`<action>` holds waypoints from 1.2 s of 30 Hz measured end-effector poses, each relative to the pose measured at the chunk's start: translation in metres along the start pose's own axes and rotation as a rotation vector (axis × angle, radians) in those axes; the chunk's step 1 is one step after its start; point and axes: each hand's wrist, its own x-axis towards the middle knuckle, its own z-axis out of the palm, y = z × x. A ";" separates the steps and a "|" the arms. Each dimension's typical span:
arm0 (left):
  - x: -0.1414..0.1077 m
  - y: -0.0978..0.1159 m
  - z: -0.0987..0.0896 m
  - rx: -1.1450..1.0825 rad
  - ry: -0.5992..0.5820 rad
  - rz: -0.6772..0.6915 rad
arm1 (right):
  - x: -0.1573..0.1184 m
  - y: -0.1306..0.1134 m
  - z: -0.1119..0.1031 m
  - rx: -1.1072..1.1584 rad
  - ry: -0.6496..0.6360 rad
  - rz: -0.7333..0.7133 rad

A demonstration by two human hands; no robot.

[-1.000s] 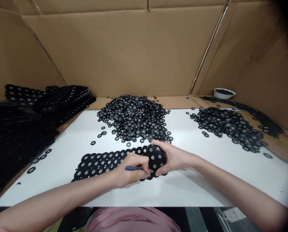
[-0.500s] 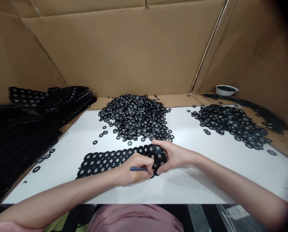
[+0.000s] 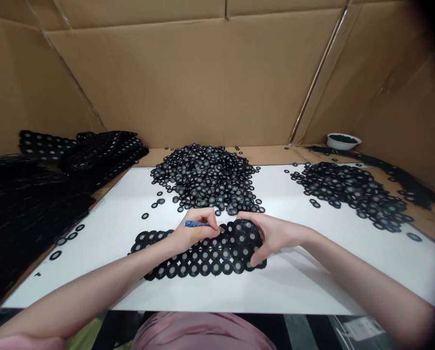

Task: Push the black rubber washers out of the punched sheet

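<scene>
A panel of joined black rings with pale centres (image 3: 193,269) lies across the white table in front of me. My left hand (image 3: 197,231) pinches a slim blue pen-like tool (image 3: 195,224); its tip is hidden by the fingers, close to the panel's upper row. At the panel's right end my right hand (image 3: 272,236) grips the edge, thumb on the near side and fingers at the far side. My left forearm covers the panel's lower left part.
Loose black rings form a large heap (image 3: 206,177) behind the panel and a second heap (image 3: 349,192) at right. A white bowl (image 3: 343,142) holds dark bits. Folded ring panels (image 3: 104,150) and black strands (image 3: 27,209) lie left. Cardboard walls (image 3: 166,82) enclose the table.
My left hand, with the blue tool, has moved up from the panel's near edge to its upper row. The panel's right end and my right hand have shifted slightly right.
</scene>
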 end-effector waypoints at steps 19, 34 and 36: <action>0.006 -0.011 0.003 0.254 -0.056 0.047 | 0.016 0.010 0.021 -0.281 0.291 -0.055; 0.016 -0.003 -0.002 0.344 -0.209 0.118 | 0.021 0.017 0.028 -0.298 0.320 -0.090; 0.017 -0.003 -0.002 0.336 -0.212 0.105 | 0.021 0.017 0.028 -0.300 0.319 -0.086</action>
